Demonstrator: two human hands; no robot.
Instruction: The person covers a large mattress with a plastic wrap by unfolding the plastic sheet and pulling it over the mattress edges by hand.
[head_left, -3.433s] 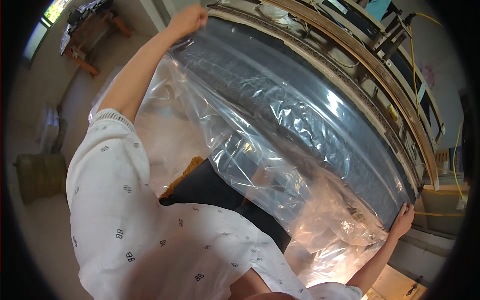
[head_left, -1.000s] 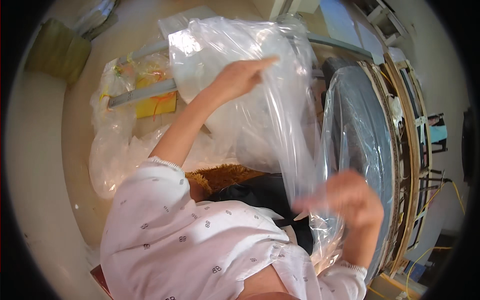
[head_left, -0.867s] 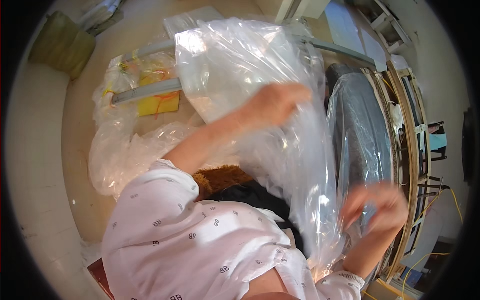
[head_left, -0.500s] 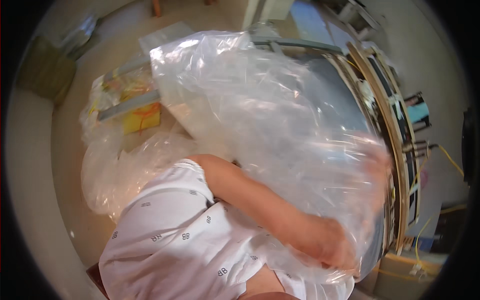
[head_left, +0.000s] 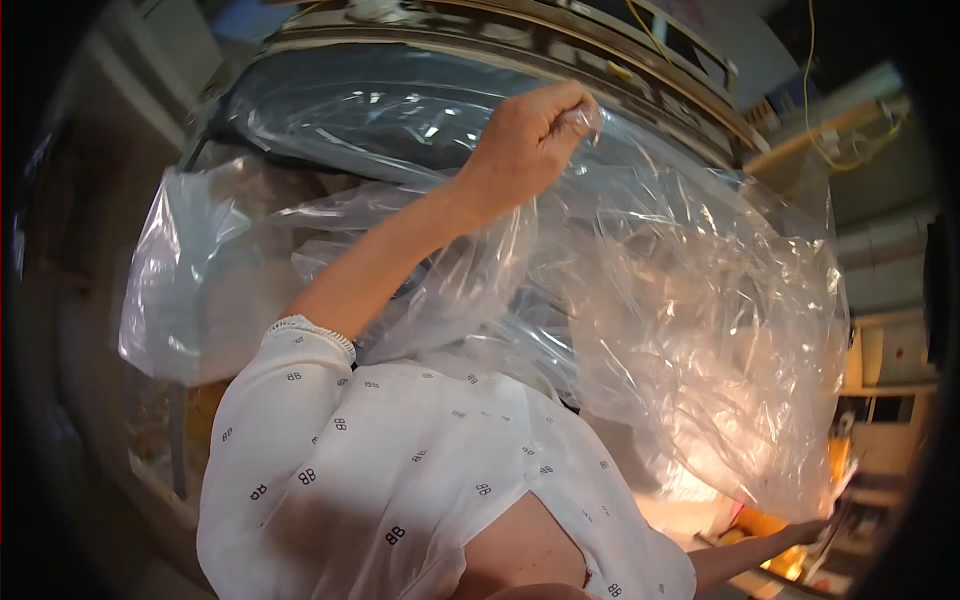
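A large clear plastic sheet (head_left: pixel 700 330) lies crumpled and glossy in front of me, spreading from the left side to the right. My left hand (head_left: pixel 540 130) is raised over its middle, with the fingers closed on a gathered bit of the sheet. Folds hang down from that fist. At the far lower right, my right hand (head_left: pixel 808 531) is stretched out by the lower corner of the sheet. It is small and dark there, and its fingers cannot be made out. Under the sheet a dark grey padded surface (head_left: pixel 370 85) shows at the back.
Along the back runs a wooden-framed edge (head_left: pixel 600 50) beyond the grey surface. A yellow cord (head_left: pixel 808 90) hangs at the upper right, by a wooden ledge (head_left: pixel 830 125). Wooden shelving (head_left: pixel 885 350) stands at the right, with a bright warm light low down.
My view has turned to the right, so the framed edge now lies ahead. My left hand has risen with plastic in it. My arms are now far apart, the sheet spread between them.
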